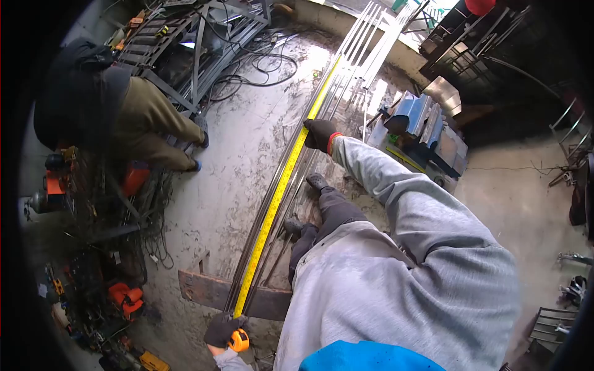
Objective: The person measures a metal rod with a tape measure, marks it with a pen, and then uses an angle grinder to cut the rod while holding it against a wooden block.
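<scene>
Looking straight down here: a yellow tape measure blade is stretched out along a bundle of long thin metal rods lying on the concrete floor. The left hand, in a dark glove, is down at the near end, wrapped around the orange tape measure case, just past where the rods cross a rusty flat steel plate. The right hand, also in a dark glove with a red cuff, is reaching far out on a grey sleeve and pressing down on the tape blade where it lies on the rods, fingers curled over it, though I can't tell if it's pinching the blade or only pinning it flat. The blade carries on past that hand toward the far end of the rods, which fan out near some bright white bars. The person's dark shoes sit right beside the rods, on the right side of the bundle. To the right of the outstretched arm there's a blue and grey machine sitting on the floor. Over on the left another person in a dark top and olive trousers is bent over near a metal frame, with black cables snaking across the floor and orange tools piled along the left edge.
</scene>
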Demonstrator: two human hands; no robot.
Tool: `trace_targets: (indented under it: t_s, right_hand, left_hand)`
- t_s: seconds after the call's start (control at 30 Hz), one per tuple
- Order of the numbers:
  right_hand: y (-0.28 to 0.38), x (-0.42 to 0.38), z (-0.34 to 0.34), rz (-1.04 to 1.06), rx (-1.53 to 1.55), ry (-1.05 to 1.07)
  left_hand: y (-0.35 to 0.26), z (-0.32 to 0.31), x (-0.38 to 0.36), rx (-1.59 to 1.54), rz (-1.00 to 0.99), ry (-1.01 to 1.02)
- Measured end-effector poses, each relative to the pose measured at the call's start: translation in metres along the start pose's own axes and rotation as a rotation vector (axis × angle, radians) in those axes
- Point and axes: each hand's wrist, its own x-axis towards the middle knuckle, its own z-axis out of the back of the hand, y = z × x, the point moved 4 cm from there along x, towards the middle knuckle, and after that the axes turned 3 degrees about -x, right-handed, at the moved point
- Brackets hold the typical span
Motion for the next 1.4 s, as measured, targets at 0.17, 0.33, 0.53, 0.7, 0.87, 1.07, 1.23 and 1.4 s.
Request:
trace_targets:
  t_s: [0.17,0.33,0.53,0.7,0.87,1.07,1.23,1.4]
  right_hand:
    - [0.092,0.069,0.076,-0.081,0.191,-0.038]
    - [0.044,0.018,-0.003,-0.008,0.274,0.358]
    - [0.028,-0.093,-0.058,-0.14,0.319,0.619]
    - [0.1,0.065,-0.023,-0.015,0.504,0.4]
    - [0.177,0.226,0.066,0.359,-0.462,0.107]
    - [0.199,0.31,0.15,0.208,-0.292,-0.028]
    - [0.149,0.289,0.133,0.017,0.352,0.136]
    - [0.112,0.258,0.106,-0.088,0.408,0.111]
  left_hand:
    - [-0.013,0.005,-0.021,-0.274,0.146,-0.122]
    - [-0.193,-0.093,0.065,-0.119,-0.115,-0.026]
    - [-0.328,-0.152,0.206,-0.125,-0.234,-0.037]
    - [-0.336,-0.113,0.231,-0.059,-0.146,-0.063]
    - [-0.267,-0.039,0.183,-0.103,-0.055,-0.048]
    - [-0.237,-0.033,0.173,-0.107,0.141,-0.042]
    - [-0.296,-0.104,0.251,-0.027,-0.128,-0.056]
    - [-0.341,-0.16,0.347,-0.035,-0.198,-0.014]
